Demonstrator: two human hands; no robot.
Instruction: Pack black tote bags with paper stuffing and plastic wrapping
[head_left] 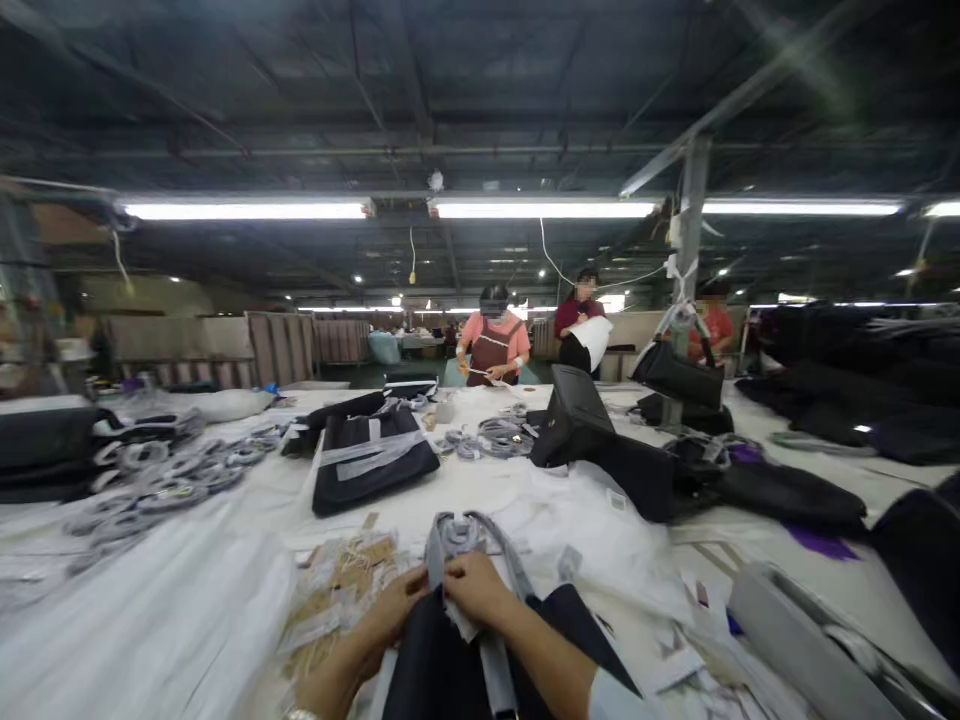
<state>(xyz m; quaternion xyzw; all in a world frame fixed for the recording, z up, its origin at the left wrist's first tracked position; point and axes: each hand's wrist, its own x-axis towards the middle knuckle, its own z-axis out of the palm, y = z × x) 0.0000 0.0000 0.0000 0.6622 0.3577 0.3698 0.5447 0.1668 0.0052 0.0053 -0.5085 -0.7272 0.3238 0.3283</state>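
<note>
Long white-topped worktable (469,485). Black fabric bag (427,665) on it, close to the wearer, bodyward of the grip. Grey, film-wrapped looped strap (496,675) runs lengthwise, away from the body. Right hand (478,588), left hand (396,608): both pinch strap, equally near, fingertips partly hidden.

The left hand (397,605) and right hand (476,588) hold a gray strap (504,535) at the top of a black bag (427,655). Brown and clear scraps (352,575) lie to its left. Coiled straps (499,437) and a flat black bag (375,462) lie beyond on the table (469,492). Opposite, a person (491,345) in an apron handles a pale strip (478,373).
</note>
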